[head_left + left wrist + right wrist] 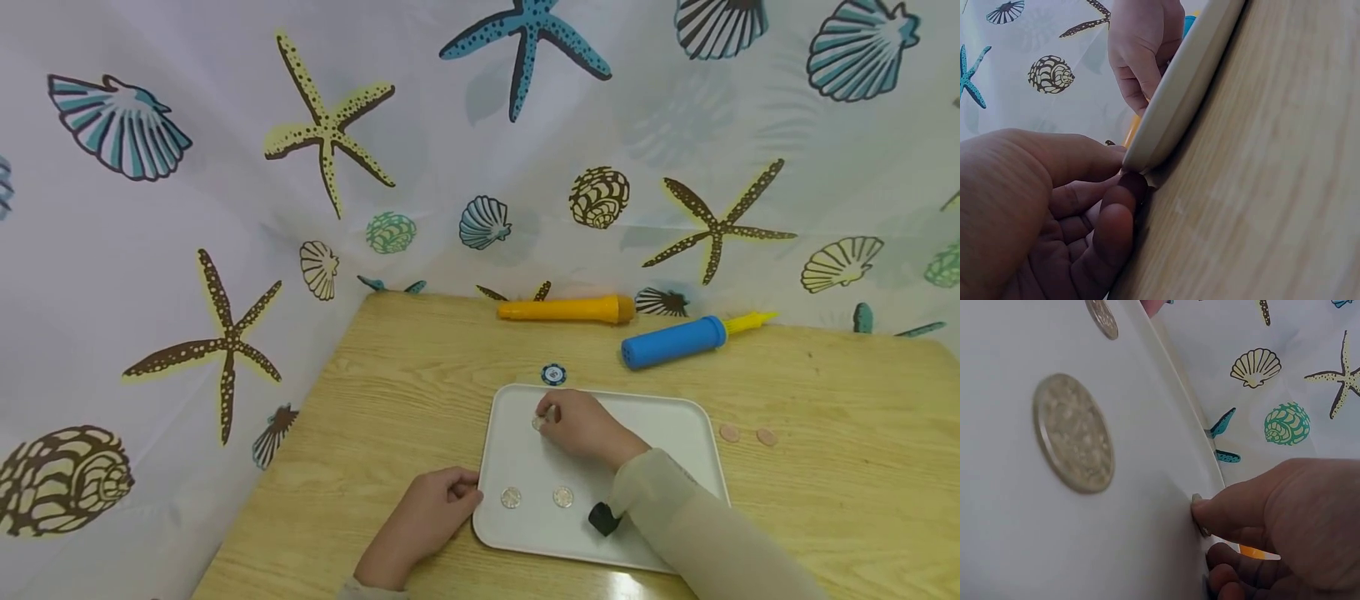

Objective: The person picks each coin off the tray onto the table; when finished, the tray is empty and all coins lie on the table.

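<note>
A white rectangular tray (667, 429) lies on the wooden table. My left hand (435, 512) grips its left rim; the left wrist view shows thumb above the edge and curled fingers below it. Over the back left of the tray, my right hand (577, 425) pinches a silver coin (537, 422) between thumb and fingers. In the right wrist view, this coin (1197, 514) sits at the tray surface, partly covered by the thumb. Two more silver coins lie flat towards the tray's front, one at the left (511, 497) and one nearer the middle (562, 497).
A blue and white poker chip (553, 374) lies just behind the tray. Two copper-coloured coins (729, 432) are on the table to its right. At the back lie a long orange-yellow toy microphone (562, 310) and a blue hand pump (671, 343), before a patterned curtain (420, 150).
</note>
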Demonstrator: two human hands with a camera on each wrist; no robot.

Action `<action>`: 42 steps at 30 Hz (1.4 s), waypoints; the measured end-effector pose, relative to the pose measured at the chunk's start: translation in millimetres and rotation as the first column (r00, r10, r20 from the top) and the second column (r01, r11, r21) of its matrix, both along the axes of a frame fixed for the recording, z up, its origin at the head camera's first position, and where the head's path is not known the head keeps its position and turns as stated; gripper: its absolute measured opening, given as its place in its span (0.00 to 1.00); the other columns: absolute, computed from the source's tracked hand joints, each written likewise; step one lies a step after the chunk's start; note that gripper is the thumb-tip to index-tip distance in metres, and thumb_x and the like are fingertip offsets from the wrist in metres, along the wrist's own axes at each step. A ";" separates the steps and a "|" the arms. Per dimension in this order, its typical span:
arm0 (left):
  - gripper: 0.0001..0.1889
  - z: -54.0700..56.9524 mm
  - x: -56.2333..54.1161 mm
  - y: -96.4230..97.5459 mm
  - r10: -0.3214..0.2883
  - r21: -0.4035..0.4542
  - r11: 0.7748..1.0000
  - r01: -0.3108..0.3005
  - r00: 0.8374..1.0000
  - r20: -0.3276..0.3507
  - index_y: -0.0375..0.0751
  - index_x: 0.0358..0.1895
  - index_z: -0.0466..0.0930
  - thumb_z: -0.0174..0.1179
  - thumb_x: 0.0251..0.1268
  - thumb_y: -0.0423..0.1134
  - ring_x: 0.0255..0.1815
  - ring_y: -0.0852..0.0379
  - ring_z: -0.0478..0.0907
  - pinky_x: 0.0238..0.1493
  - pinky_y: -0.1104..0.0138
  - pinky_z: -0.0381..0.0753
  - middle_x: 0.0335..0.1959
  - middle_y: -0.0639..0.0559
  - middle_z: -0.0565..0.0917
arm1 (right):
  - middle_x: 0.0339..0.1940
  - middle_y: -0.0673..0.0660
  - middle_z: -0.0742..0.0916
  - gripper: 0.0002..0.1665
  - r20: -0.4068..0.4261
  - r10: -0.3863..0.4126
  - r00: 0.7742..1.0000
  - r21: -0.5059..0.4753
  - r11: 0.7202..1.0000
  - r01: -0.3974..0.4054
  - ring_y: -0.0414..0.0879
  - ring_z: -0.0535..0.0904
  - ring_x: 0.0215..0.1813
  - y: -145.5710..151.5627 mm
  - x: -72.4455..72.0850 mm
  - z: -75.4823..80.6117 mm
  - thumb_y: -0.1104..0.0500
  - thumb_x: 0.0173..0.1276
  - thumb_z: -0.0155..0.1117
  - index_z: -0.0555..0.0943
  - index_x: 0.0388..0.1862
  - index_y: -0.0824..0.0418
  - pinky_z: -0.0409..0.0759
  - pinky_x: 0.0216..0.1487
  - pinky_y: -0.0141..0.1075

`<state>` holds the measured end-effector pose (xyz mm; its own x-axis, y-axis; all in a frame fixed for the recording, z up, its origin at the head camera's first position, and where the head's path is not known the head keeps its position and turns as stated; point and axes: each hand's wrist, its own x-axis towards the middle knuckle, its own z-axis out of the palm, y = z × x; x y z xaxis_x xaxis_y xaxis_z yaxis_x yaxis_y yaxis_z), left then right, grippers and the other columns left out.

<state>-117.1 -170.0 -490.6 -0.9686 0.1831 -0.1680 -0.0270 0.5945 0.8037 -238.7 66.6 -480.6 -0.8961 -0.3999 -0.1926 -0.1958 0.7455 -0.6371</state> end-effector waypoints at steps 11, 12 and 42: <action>0.16 -0.9 -1.6 -2.0 -0.004 -0.013 1.000 0.004 1.000 -0.019 0.35 0.54 0.84 0.63 0.70 0.40 0.31 0.61 0.78 0.34 0.68 0.78 0.33 0.56 0.84 | 0.37 0.50 0.80 0.05 -0.028 -0.028 0.999 -0.074 0.997 0.026 0.47 0.74 0.40 5.2 0.6 -1.3 0.58 0.69 0.69 0.80 0.41 0.53 0.75 0.43 0.40; 0.16 -1.4 -1.5 -2.2 -0.004 -0.014 1.000 0.004 1.000 -0.019 0.35 0.54 0.84 0.63 0.70 0.40 0.31 0.61 0.78 0.34 0.68 0.78 0.33 0.56 0.84 | 0.36 0.50 0.81 0.05 -0.024 -0.032 0.999 -0.091 0.995 0.030 0.47 0.75 0.39 7.0 1.2 -1.3 0.58 0.69 0.69 0.80 0.39 0.52 0.75 0.43 0.40; 0.17 -7.3 -2.1 -2.5 -0.002 -0.020 1.000 0.001 1.000 -0.008 0.35 0.55 0.83 0.62 0.70 0.42 0.32 0.62 0.78 0.36 0.67 0.78 0.34 0.57 0.84 | 0.38 0.53 0.87 0.12 0.189 -0.249 0.950 -0.353 0.885 0.302 0.47 0.80 0.37 65.8 16.6 4.5 0.56 0.69 0.70 0.85 0.48 0.60 0.77 0.37 0.37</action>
<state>-119.2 -172.4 -497.8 -0.9697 0.1812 -0.1640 -0.0198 0.6104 0.7919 -222.1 132.4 -476.1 -0.9567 -0.2067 -0.2048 0.0903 0.4583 -0.8842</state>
